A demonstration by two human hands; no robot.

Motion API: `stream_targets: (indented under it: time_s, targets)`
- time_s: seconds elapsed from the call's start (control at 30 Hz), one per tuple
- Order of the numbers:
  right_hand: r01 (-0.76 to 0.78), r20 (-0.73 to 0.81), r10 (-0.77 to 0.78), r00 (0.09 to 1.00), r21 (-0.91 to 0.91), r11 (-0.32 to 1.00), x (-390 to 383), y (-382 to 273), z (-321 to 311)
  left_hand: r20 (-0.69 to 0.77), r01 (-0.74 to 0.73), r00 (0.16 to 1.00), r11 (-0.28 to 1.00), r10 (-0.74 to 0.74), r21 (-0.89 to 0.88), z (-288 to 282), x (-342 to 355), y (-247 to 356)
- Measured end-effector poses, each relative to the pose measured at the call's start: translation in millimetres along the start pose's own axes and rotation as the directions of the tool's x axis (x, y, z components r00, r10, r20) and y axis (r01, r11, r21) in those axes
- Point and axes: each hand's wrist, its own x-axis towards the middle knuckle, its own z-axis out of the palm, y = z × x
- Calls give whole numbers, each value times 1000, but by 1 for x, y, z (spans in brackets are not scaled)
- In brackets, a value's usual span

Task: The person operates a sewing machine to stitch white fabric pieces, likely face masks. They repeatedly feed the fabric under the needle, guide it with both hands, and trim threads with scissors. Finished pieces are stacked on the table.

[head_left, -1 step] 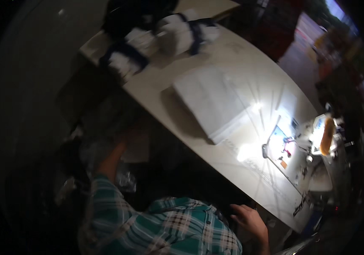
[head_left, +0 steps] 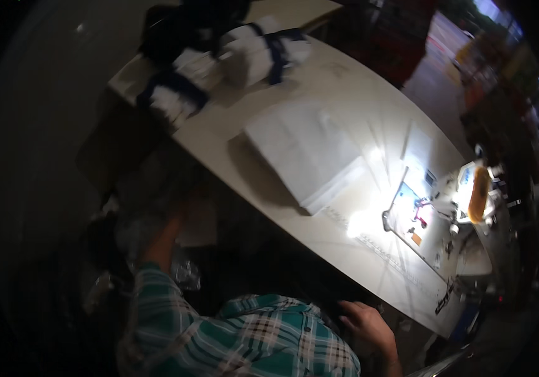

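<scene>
My left arm in a green plaid sleeve reaches down into the dark beside the table. The left hand [head_left: 189,200] is dim, and its fingers cannot be made out. Close by it are a pale flat piece [head_left: 198,226] and some crumpled clear plastic [head_left: 186,274]. My right hand [head_left: 368,323] hovers near my body, just off the front edge of the table [head_left: 275,221]. Its fingers are loosely bent and slightly apart, with nothing visible in them. On the table lies a large white, flat package [head_left: 307,151], apart from both hands.
White bundles with dark blue bands [head_left: 250,56] sit at the table's far left. A brightly lit board [head_left: 412,213] with small parts stands to the right, near a lamp-lit device with an orange-yellow part [head_left: 479,195]. A ruler-like strip of markings [head_left: 376,248] runs along the tabletop.
The table and the things on it appear slightly further left in the view. Both my hands stay almost where they were.
</scene>
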Motion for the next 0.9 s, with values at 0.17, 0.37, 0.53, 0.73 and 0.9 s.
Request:
stream_targets:
  time_s: [0.17,0.37,0.53,0.73,0.9]
  targets:
    - [-212,-347,112,931,-263,941,36,133,86,451,5,842,839,-298,544,-16,16,103]
    - [-499,-417,394,819,-180,848,118,212,107,978,-341,185,927,-95,154,-173,-62,363]
    - [-569,-400,469,787,-180,802,168,221,109,516,-397,286,590,808,-703,-270,-59,490]
    - [-539,-394,440,807,-187,821,224,234,96,-215,-772,626,635,749,-32,-253,24,524]
    - [-524,-407,422,810,-181,832,265,242,88,-130,-591,806,784,577,-190,-236,56,521]
